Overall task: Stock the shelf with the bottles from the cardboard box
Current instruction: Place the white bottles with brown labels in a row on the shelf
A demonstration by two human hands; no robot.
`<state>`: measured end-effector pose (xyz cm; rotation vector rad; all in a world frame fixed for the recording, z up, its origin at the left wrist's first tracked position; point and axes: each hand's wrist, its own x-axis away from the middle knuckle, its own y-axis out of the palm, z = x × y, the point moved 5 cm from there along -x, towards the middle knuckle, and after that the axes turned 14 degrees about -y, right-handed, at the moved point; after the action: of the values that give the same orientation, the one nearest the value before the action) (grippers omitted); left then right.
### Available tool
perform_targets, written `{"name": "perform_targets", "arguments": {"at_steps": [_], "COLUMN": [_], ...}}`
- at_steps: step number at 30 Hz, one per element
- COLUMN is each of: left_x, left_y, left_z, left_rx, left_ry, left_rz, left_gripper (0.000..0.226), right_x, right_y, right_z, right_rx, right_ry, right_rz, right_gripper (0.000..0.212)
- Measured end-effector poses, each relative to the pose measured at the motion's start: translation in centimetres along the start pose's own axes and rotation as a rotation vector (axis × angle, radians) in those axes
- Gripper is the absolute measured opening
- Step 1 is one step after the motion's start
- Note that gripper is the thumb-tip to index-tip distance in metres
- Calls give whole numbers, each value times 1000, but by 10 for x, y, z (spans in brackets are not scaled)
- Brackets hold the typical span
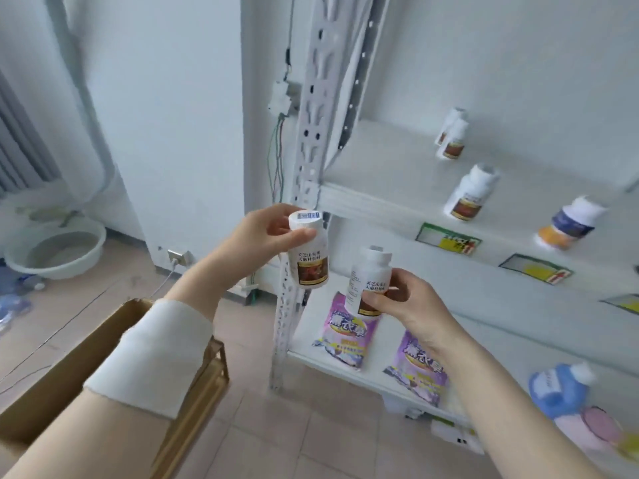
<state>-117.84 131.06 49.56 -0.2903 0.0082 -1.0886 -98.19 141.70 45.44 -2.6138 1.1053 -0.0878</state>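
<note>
My left hand [256,242] grips a white bottle [311,259] with a brown label by its cap, upright, in front of the shelf's left post. Lower and to the right, my right hand [404,299] holds a second white bottle [370,278] around its lower body. The white shelf [397,202] at the right carries matching white bottles [468,193] [451,140] and a blue-and-orange bottle [568,224]. The open cardboard box [86,357] sits at the lower left under my left forearm; its inside is hidden.
The perforated metal post [304,160] stands just behind the left-hand bottle. On the lower shelf lie purple bags [349,330] and a blue jug [556,385]. Yellow price tags [449,240] line the shelf edge. A white basin [55,250] sits on the tiled floor at left.
</note>
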Motion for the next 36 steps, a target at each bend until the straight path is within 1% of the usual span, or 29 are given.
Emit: {"name": "perform_targets", "arguments": {"at_steps": [2, 4, 7, 10, 12, 15, 18, 20, 23, 25, 29, 33, 36], "left_x": [-11, -24, -45, -75, -102, -149, -206, -243, -288, -309, -328, -339, -343], "left_y": [35, 66, 100, 121, 132, 145, 157, 165, 181, 191, 204, 209, 215], "left_z": [39, 72, 115, 152, 173, 197, 210, 211, 203, 197, 188, 179, 172], "left_rx": [-38, -89, -134, -147, -162, -186, -207, -228, -239, -224, -194, -245, -283], "left_ry": [61, 115, 156, 196, 224, 222, 209, 189, 168, 159, 161, 165, 157], "left_rz": [-33, -61, -96, -99, -113, -133, -149, -169, -214, -259, -342, -359, -368], "left_gripper": [18, 23, 28, 23, 19, 16, 23, 23, 18, 20, 23, 21, 23], "right_x": [9, 14, 13, -2, -20, -60, -105, -133, -164, -181, -201, -205, -207], "right_y": [-49, -94, -149, -192, -215, -239, -251, -254, -253, -251, -245, -236, -231], "right_z": [-13, -27, -46, -65, -80, -96, -100, -95, -74, -56, -27, -10, -2], "right_rx": [14, 31, 45, 56, 70, 91, 120, 130, 134, 147, 193, 212, 217], "right_ry": [-44, -90, -143, -190, -235, -290, -319, -312, -249, -207, -125, -76, -53], "right_rz": [50, 101, 173, 234, 275, 349, 392, 411, 417, 401, 360, 314, 303], "right_gripper": [29, 30, 30, 35, 34, 37, 43, 48, 48, 47, 51, 52, 53]}}
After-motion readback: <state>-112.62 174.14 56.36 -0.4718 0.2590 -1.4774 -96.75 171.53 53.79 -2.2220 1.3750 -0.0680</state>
